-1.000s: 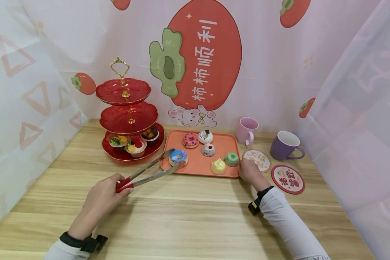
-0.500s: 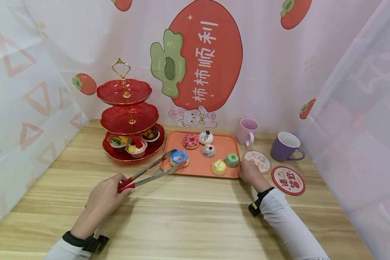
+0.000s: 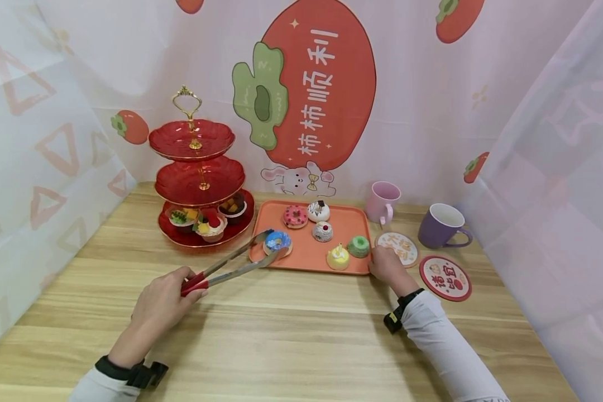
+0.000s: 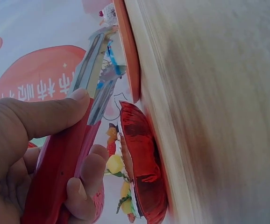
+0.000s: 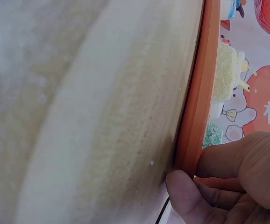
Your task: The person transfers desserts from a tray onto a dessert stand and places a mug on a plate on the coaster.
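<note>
My left hand grips the red handles of metal tongs. The tong arms are spread, their tips on either side of a blue donut at the left end of an orange tray; whether they touch it I cannot tell. With thumb and finger my right hand pinches the tray's front right corner, as the right wrist view shows. Also on the tray are a pink donut, a white donut, a small white cake, a yellow cake and a green one.
A red three-tier stand is left of the tray, with cupcakes on its bottom tier. To the right are a pink mug, a purple mug, a white coaster and a red-rimmed coaster. Printed cloth hangs behind and at both sides.
</note>
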The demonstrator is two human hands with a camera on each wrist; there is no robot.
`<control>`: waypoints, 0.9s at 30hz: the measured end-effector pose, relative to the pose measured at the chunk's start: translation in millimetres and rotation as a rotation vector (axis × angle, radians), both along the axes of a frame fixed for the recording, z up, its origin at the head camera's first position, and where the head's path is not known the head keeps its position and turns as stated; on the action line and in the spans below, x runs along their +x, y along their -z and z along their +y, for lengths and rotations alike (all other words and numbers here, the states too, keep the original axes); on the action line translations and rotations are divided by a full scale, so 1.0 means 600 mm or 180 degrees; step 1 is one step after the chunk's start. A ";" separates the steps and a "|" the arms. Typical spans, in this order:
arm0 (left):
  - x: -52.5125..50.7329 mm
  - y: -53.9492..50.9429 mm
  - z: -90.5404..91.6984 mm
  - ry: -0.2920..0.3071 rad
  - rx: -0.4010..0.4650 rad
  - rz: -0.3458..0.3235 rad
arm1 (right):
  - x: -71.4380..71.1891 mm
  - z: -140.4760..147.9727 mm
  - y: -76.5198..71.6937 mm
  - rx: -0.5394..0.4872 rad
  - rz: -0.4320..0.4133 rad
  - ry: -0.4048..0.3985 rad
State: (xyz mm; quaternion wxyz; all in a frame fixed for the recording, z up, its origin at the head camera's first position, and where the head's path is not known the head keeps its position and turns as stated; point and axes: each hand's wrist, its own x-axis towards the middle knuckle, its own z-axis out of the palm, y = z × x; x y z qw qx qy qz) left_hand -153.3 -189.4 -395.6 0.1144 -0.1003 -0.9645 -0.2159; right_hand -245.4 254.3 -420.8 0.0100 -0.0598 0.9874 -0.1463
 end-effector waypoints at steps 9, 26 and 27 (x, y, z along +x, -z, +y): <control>0.003 -0.010 -0.003 0.0035 0.0049 0.0212 | -0.001 -0.003 -0.003 0.0026 0.0007 -0.0030; 0.000 -0.072 -0.025 -0.0025 0.0006 0.0483 | 0.002 -0.005 -0.005 0.0061 -0.0026 -0.0050; -0.001 -0.075 -0.027 -0.0025 0.0001 0.0509 | 0.002 -0.005 -0.005 0.0064 -0.0034 -0.0054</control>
